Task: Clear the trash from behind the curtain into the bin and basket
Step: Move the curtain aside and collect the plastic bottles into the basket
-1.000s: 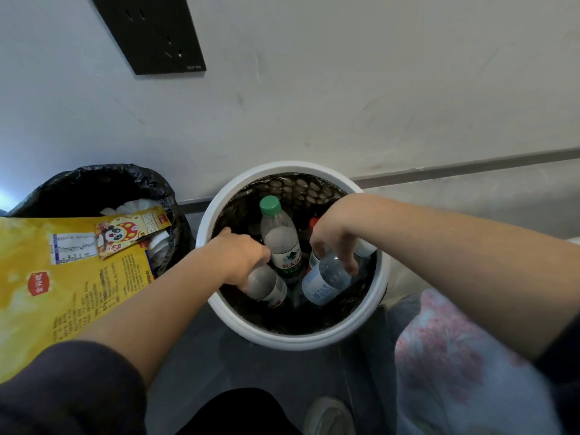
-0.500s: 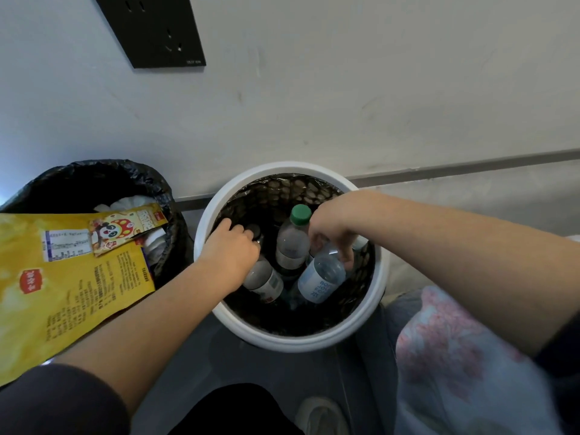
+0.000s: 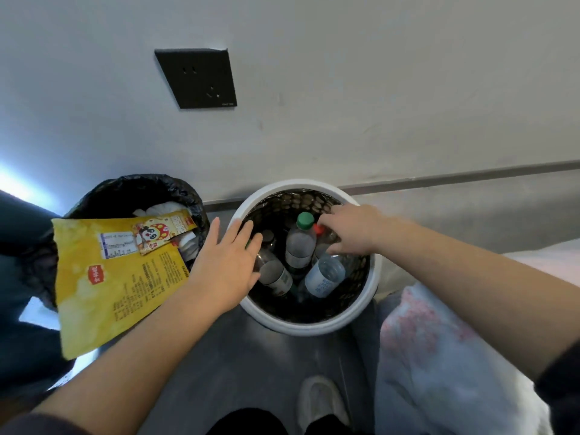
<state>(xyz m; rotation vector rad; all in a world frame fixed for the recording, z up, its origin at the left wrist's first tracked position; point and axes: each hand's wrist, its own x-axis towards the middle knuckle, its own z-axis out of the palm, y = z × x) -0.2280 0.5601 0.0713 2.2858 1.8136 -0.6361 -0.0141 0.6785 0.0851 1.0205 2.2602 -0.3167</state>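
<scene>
A white-rimmed mesh basket (image 3: 314, 326) stands on the floor by the wall and holds several plastic bottles. Among them are a green-capped bottle (image 3: 300, 243), a grey-labelled bottle (image 3: 276, 276) and a clear blue-labelled bottle (image 3: 324, 276). My left hand (image 3: 229, 262) hovers over the basket's left rim with fingers spread and holds nothing. My right hand (image 3: 351, 229) hangs above the bottles near a red cap (image 3: 318, 228), fingers loosely extended, holding nothing. To the left stands a bin with a black liner (image 3: 131, 191), and a yellow snack bag (image 3: 113, 277) lies across its mouth.
A black wall socket (image 3: 196, 78) sits on the white wall above. A pale floral cloth (image 3: 439, 356) lies at the right. My shoe (image 3: 320, 400) shows on the grey floor below the basket. White paper trash (image 3: 163, 210) and a small cartoon wrapper (image 3: 163, 232) sit in the bin.
Both hands have let go of the bottles they held inside the basket and risen with fingers opened. The bottles now rest in the basket. The camera has tilted up slightly.
</scene>
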